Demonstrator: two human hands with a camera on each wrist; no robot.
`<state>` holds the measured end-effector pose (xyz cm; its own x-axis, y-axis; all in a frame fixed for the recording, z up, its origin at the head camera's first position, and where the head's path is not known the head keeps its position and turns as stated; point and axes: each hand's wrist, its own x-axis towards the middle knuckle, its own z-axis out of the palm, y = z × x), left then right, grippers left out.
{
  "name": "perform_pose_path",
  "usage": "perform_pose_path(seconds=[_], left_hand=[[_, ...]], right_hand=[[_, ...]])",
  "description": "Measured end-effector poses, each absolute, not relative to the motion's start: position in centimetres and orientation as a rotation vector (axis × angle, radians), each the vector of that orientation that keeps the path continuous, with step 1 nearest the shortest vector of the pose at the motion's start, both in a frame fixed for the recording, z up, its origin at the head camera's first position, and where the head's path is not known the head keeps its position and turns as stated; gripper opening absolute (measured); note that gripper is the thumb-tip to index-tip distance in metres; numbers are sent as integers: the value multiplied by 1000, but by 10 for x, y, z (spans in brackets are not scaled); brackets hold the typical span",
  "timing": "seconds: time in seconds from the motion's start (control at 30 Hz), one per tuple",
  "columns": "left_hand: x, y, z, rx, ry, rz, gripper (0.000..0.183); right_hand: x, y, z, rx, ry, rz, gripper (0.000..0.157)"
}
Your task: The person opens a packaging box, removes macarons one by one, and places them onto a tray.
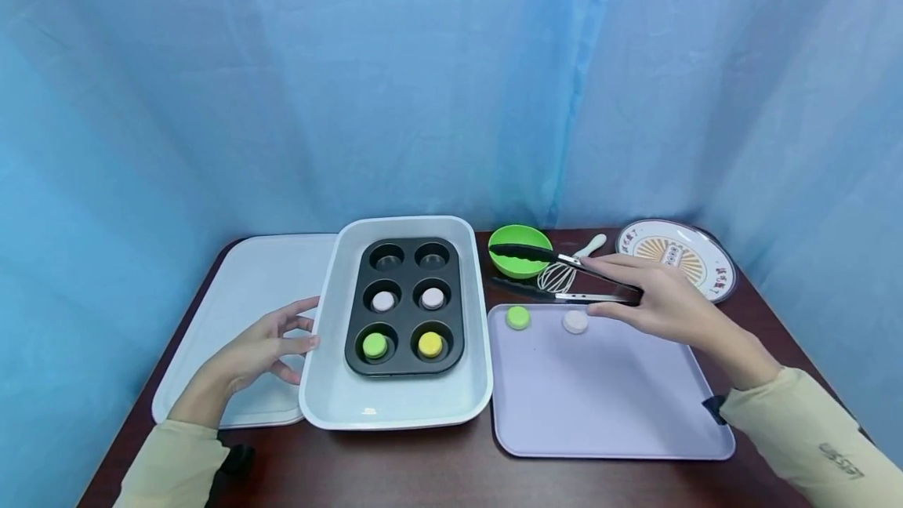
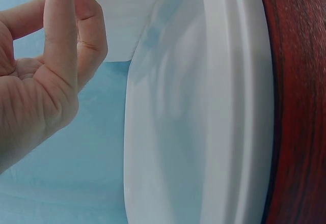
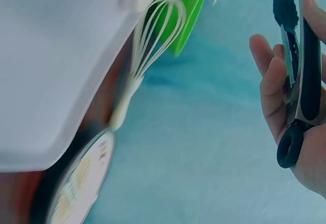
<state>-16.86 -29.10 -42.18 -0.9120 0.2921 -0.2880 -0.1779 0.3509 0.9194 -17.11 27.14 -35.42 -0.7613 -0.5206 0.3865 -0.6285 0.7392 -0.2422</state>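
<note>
My left hand [image 1: 257, 355] is at the left side of a deep white basin [image 1: 395, 408], its fingertips against the rim. In the basin lies a dark muffin tin [image 1: 405, 308]; its middle cups hold two pale macarons [image 1: 433, 299], and the near cups hold a green macaron [image 1: 375, 346] and a yellow macaron [image 1: 430, 345]. My right hand [image 1: 652, 296] grips black-tipped tongs [image 1: 600, 271], arms spread with nothing between them. The tongs hover above the back edge of a lilac tray [image 1: 607, 414], where a green macaron [image 1: 518, 317] and a pale macaron [image 1: 574, 322] lie.
Behind the lilac tray are a green bowl [image 1: 518, 265], a whisk [image 1: 564, 274] and a round patterned plate [image 1: 705, 261]. A flat white tray [image 1: 233, 320] lies at the left, partly behind the basin. Blue curtains [image 1: 423, 85] hang around the dark wooden table [image 1: 367, 469].
</note>
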Motion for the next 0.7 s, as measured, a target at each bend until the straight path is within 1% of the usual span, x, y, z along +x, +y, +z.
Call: perform_pose_path(seconds=[0.2, 0.5, 0.7], left_hand=[[-170, -291, -421, 93, 2224, 1569, 79], [-170, -292, -421, 96, 2222, 1578, 78], [-170, -292, -421, 94, 2242, 1565, 79]], right_hand=[[-182, 237, -349, 1000, -2637, 576, 62], [-202, 180, -353, 1047, -2711, 555, 66], [-217, 146, -361, 1125, -2727, 495, 66]])
